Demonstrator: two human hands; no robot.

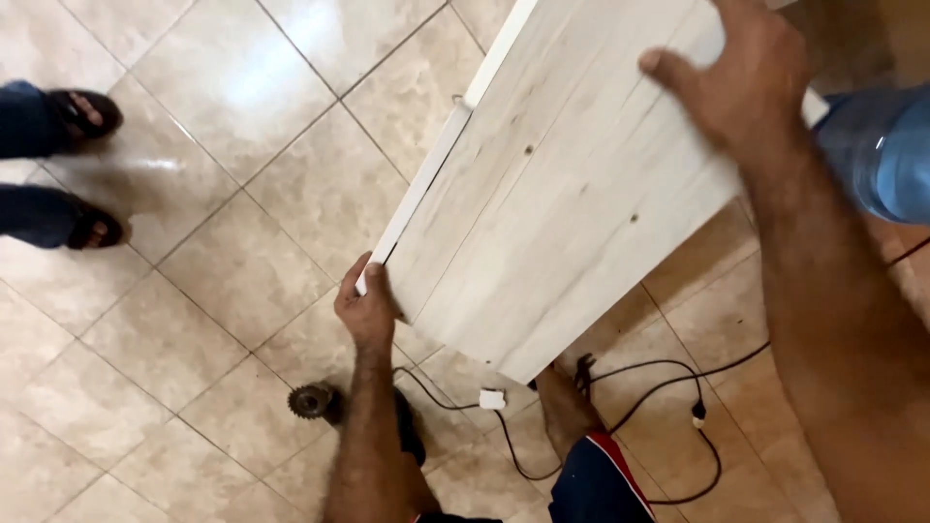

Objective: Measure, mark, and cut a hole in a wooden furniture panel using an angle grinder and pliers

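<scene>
- Above a tiled floor (194, 320), a pale wood-grain panel (562, 194) with a white edge strip is held tilted, reaching from the top of the view down toward the person's legs.
- At the right edge, part of a large blue translucent water bottle (882, 150) is seen just behind the panel's far corner; whether anything is inside cannot be told.
- Below the panel, a black cable (668, 383) is looped over the tiles, with a small white plug piece (492, 398) and an inline switch (697, 415) along it.
- A round toothed tool head (312, 400) is seen on the floor near the left forearm, partly hidden by it.
- At the upper left, another person's two sandalled feet (87, 169) are seen standing well apart from the panel.
- The left hand (366, 302) is clamped on the panel's lower left corner, with the thumb on the wood face and the fingers curled round the white edge.
- The right hand (746, 82) is laid on the panel's upper right part, palm down, fingers spread and pressed flat, the thumb stretched out to the left; the arm is extended diagonally from the lower right.
</scene>
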